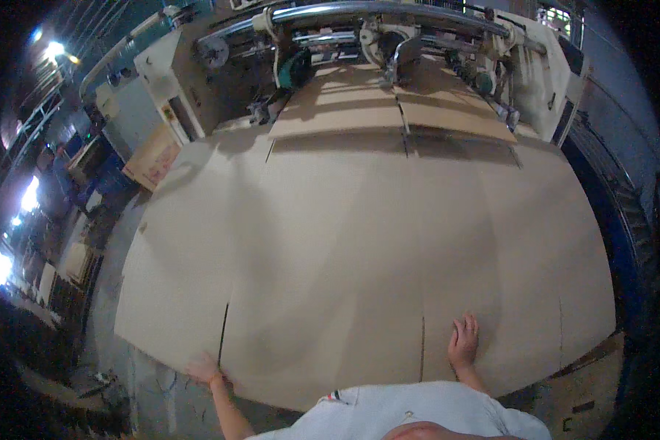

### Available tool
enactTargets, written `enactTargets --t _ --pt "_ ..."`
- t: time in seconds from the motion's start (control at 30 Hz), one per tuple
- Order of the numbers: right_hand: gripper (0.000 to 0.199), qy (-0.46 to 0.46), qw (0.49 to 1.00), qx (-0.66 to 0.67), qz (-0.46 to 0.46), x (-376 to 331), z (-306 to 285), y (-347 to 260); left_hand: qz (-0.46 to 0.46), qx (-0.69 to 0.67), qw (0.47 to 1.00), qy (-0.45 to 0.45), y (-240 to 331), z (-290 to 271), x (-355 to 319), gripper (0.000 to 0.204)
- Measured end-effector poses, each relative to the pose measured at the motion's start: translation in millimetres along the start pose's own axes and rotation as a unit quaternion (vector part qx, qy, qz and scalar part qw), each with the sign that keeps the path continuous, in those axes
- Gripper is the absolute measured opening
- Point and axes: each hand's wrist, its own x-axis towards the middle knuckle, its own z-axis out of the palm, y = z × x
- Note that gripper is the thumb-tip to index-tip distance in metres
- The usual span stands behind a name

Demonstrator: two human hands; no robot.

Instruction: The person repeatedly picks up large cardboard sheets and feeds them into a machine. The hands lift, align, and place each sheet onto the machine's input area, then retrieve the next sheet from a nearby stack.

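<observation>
A wide brown cardboard sheet lies in front of me, with slots cut in from its near and far edges. At its near edge, beside the left slot, my left hand rests with its fingers spread; they are slightly blurred. My right hand lies palm down on the sheet, right of the other near slot, fingers stretched out. Neither hand holds anything that I can see. Beyond, a second cardboard piece reaches out of the machine over the sheet's far edge.
A large machine with metal rollers and pale side housings spans the far side. A cardboard box stands at the far left, and more cardboard sits below the sheet's right corner. Grey floor shows at the left.
</observation>
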Motion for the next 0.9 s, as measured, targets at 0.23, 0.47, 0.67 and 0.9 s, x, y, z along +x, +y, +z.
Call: enactTargets --t 0.23,0.47,0.67,0.9 --pt "0.038 0.036 0.985 -0.070 0.157 -79 -2 46 -0.124 -0.385 0.910 -0.095 -90 49 82 0.046" --pt "0.050 0.017 0.857 -0.275 0.435 -149 0 141 -0.191 -0.584 0.789 0.009 -66 -4 76 0.046" --pt "0.052 -0.143 0.804 -0.377 0.438 -136 -43 96 -0.168 -0.861 0.435 -0.203 -73 -38 95 0.045" --pt "0.051 -0.004 0.816 -0.321 0.480 -124 -24 78 -0.078 -0.826 0.538 -0.150 -63 -112 124 0.036"
